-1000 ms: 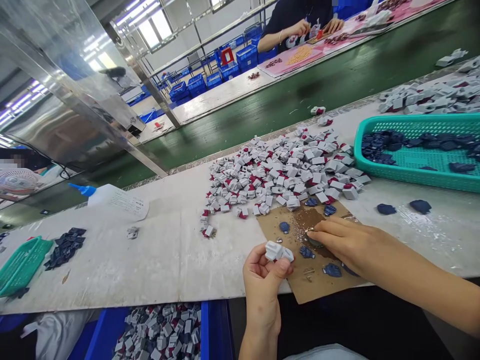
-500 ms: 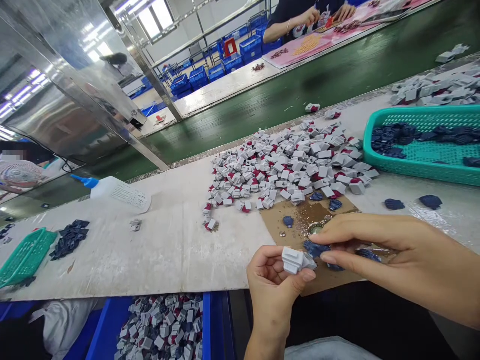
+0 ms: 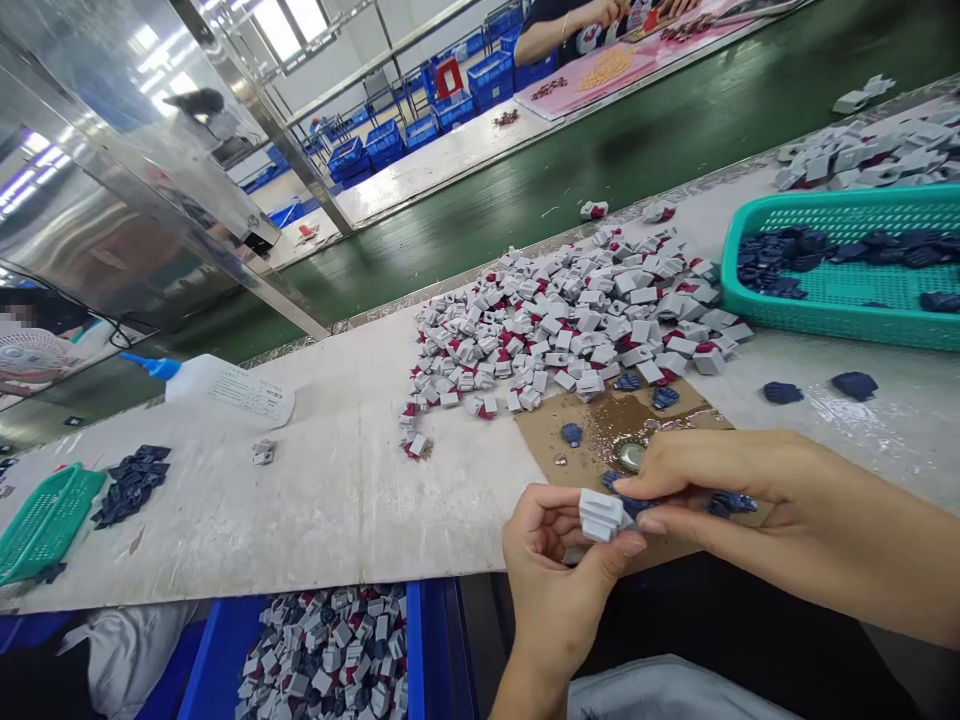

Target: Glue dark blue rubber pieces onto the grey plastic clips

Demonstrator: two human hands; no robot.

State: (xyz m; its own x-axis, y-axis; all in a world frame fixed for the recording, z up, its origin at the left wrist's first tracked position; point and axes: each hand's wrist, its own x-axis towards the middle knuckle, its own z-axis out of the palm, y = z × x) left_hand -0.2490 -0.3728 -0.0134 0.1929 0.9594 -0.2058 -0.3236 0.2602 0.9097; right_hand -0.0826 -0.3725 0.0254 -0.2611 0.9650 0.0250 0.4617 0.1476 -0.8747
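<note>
Between the thumb and fingers of my left hand (image 3: pixel 551 590) is a small grey stepped plastic part (image 3: pixel 601 513). My right hand (image 3: pixel 750 490) pinches a dark blue plastic piece (image 3: pixel 636 506) at the right end of the grey part; the two appear to touch, though fingertips hide the joint. Both hands are over a piece of cardboard (image 3: pixel 536 432) wet with brown liquid. On it lie a round metal cap (image 3: pixel 631 457) and several loose dark blue pieces (image 3: pixel 571 434). Behind the cardboard spreads a heap of grey and dark red parts (image 3: pixel 540 330).
A teal basket (image 3: pixel 840 325) with dark blue pieces stands at right. At left are a white bottle (image 3: pixel 232 392) with blue nozzle, a smaller teal basket (image 3: pixel 49 525) and dark blue pieces (image 3: pixel 133 485). Below the table edge sits a blue crate (image 3: pixel 415 650). Across the green conveyor (image 3: pixel 465 220) a co-worker's arm (image 3: pixel 544 38) shows.
My right hand has brought the dark blue piece from beside the grey part up against its right end. The view has shifted slightly.
</note>
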